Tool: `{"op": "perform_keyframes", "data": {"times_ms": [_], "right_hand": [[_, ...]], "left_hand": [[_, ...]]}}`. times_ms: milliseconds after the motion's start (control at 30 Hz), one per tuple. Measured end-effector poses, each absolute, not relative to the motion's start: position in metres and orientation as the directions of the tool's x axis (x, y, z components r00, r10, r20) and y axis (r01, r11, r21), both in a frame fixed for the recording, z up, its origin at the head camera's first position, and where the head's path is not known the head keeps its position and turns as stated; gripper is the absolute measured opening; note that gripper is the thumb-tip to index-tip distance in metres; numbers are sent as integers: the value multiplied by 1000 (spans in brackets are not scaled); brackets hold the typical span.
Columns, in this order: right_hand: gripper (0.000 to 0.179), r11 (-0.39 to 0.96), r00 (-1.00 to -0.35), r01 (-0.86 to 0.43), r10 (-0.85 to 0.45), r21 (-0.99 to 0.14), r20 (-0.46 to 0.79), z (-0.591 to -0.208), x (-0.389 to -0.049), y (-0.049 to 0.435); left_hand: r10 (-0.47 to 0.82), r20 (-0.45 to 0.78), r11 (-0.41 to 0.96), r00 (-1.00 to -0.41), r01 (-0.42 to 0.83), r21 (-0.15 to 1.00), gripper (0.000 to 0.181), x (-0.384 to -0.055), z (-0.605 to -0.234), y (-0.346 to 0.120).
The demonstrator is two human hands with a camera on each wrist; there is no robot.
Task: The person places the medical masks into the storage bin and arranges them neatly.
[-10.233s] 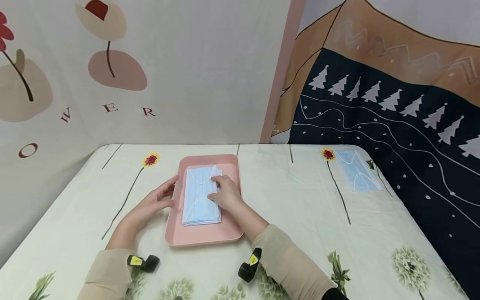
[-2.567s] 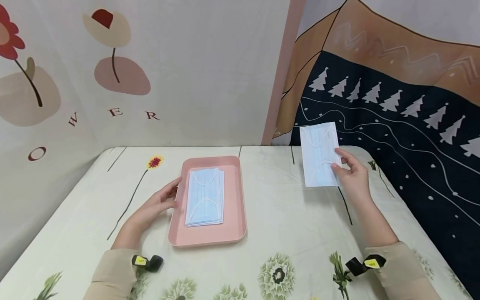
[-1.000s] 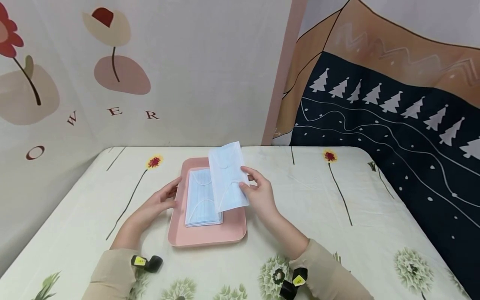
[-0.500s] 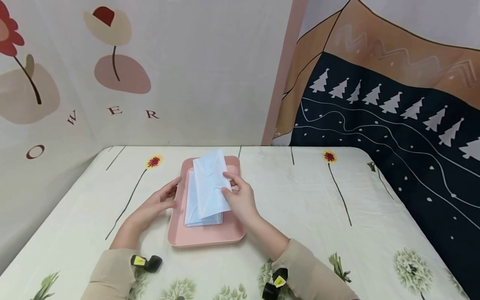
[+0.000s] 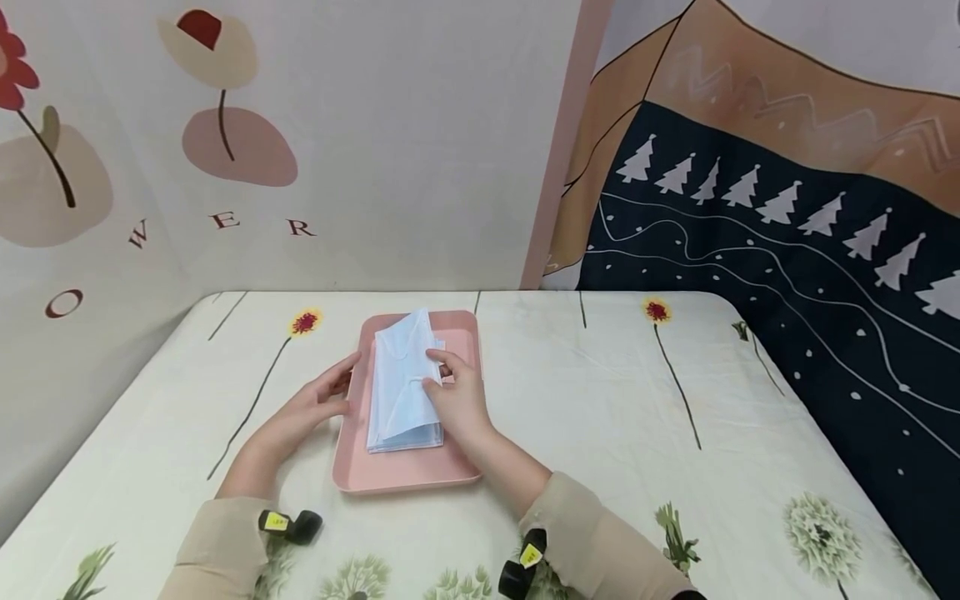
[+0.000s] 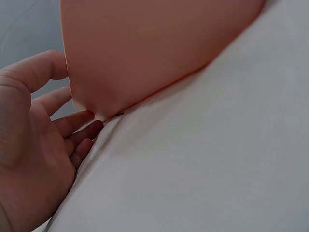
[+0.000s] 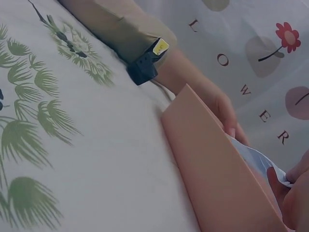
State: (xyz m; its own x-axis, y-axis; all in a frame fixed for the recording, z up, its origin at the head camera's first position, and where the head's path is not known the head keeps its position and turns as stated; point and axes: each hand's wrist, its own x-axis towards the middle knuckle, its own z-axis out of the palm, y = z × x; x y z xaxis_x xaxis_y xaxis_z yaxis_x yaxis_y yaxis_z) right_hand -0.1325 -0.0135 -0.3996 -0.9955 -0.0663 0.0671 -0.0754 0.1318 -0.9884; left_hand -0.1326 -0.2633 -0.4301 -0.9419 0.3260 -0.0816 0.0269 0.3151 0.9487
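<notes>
A pink tray (image 5: pixel 405 477) lies on the table with a stack of folded blue face masks (image 5: pixel 420 439) in it. My right hand (image 5: pixel 461 404) pinches one more face mask (image 5: pixel 408 375) by its right edge, thumb in front. That mask lies slightly tilted over the stack and covers most of it. In the right wrist view, the blue mask (image 7: pixel 256 157) shows past the tray wall, the fingers at its edge. My left hand (image 5: pixel 300 412) rests at the tray's left side with relaxed fingers. Its fingertips touch the outer wall in the left wrist view, palm (image 6: pixel 36 164) facing the tray.
A white tablecloth (image 5: pixel 585 417) printed with flowers covers the table. Behind it hangs a pale printed cloth (image 5: pixel 420 167), and on the right a dark cloth with white trees (image 5: pixel 750 225). Each sleeve cuff bears a small black wrist camera (image 5: pixel 303 527).
The right hand has fetched the mask from the table's far right, carried it left over the tray and lowered it onto the stack. The left hand has stayed at the tray's side.
</notes>
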Motion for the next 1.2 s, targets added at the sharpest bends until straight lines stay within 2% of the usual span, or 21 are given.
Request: {"op": "perform_keyframes", "data": {"times_ms": [500,767,1200], "right_hand": [[38,286,-997,-63,-50,-956,51,-412,-135,-23],[38,307,-999,-16,-45,-952,2,-416,-135,-23],[36,370,-995,-31,-102,-929,-8,-417,-132,-18]], "left_hand": [[348,-67,306,-935,46,951,71,-133,-430,-266],[350,-71,308,-934,43,951,70,-133,-431,-265],[346,-73,296,-935,35,954,72,-133,-431,-264]]}}
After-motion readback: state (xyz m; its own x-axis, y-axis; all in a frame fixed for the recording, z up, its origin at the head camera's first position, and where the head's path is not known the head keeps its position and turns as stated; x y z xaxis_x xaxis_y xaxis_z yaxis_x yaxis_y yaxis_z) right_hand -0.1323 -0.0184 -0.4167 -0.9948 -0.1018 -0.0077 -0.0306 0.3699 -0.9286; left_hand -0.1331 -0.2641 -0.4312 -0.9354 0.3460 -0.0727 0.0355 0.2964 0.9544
